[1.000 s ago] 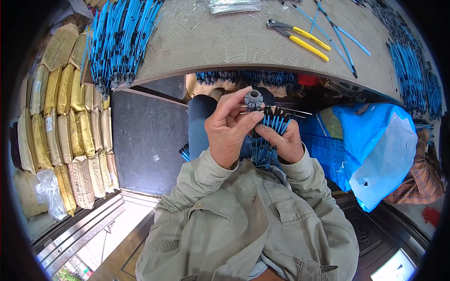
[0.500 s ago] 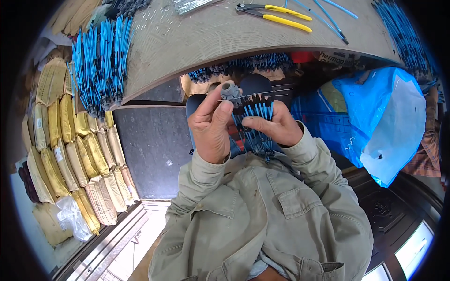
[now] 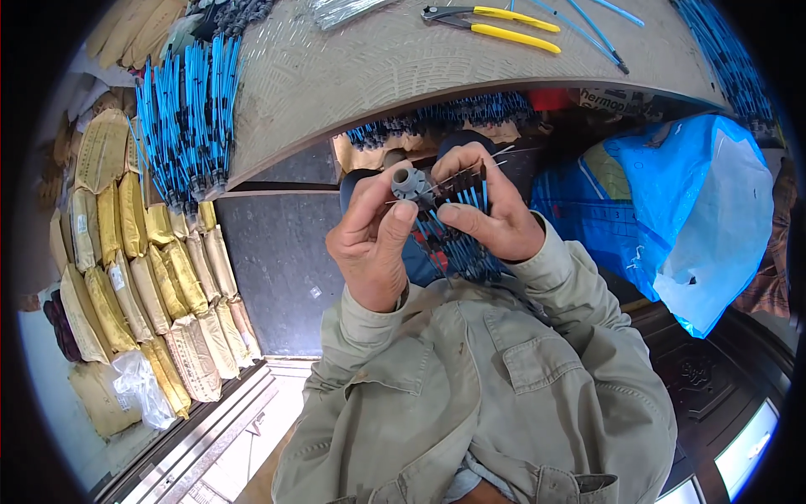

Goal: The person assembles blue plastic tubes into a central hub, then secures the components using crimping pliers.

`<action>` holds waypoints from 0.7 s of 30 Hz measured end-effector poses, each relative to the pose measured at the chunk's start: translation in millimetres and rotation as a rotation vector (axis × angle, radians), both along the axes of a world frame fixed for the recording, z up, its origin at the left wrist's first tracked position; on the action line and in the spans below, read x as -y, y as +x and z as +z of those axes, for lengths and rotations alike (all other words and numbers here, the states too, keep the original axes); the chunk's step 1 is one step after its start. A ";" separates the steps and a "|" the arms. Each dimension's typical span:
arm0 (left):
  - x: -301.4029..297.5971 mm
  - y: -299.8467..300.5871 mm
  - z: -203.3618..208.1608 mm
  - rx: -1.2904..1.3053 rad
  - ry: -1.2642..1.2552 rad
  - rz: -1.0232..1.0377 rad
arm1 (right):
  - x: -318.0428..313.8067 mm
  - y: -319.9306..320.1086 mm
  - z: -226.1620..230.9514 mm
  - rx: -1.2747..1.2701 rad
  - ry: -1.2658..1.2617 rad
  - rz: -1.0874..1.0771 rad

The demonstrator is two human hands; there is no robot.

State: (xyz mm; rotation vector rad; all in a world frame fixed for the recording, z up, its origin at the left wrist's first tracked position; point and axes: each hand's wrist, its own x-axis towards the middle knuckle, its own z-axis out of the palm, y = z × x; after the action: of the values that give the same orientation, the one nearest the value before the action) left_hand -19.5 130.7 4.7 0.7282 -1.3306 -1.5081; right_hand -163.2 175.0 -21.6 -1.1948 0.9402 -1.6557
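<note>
Along the left side, yellow and tan wrapped packages [image 3: 126, 286] lie stacked in rows, and just right of them a thick bundle of slim blue tubes with black fittings [image 3: 189, 113] hangs over the edge of a grey-brown, scuffed desk [image 3: 336, 76]. Near the middle, over the person's lap, the left hand [image 3: 363, 239] is pinched on a round grey plastic piece with a hollow upright neck [image 3: 411, 186], thumb and fingers closed about its rim. Just right of that piece stands a row of short blue tubes with dark tips [image 3: 473, 197], crossed by thin pale wires [image 3: 501, 153]. The right hand [image 3: 502, 214] is clamped on this row, its thumb lying across the near side. Farther up, yellow-handled metal pliers [image 3: 512, 29] rest on the desk, touched by neither hand; at the right sits a crumpled blue and white plastic bag [image 3: 655, 218].

The step in hand appears to be lining up the tubes and wires against the grey piece. The next move probably calls for a steady left pinch while the right fingers guide one tube or wire; whether any is seated is too small to tell.
</note>
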 end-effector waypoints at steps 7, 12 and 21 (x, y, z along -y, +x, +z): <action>6.9 11.3 -4.4 -0.060 0.118 -0.190 | -11.6 -10.0 16.5 -0.067 0.239 0.185; 16.7 19.7 -3.0 -0.072 0.154 -0.315 | -10.6 -11.9 16.4 0.027 0.366 0.290; 19.4 25.4 1.3 -0.013 0.013 -0.372 | -3.1 1.8 0.9 0.067 -0.025 0.174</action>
State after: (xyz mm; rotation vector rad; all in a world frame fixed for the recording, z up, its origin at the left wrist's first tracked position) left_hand 6.0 111.3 6.0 0.4947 -1.5065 -1.8102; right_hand -161.4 178.1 -20.7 -1.1954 0.7545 -1.5621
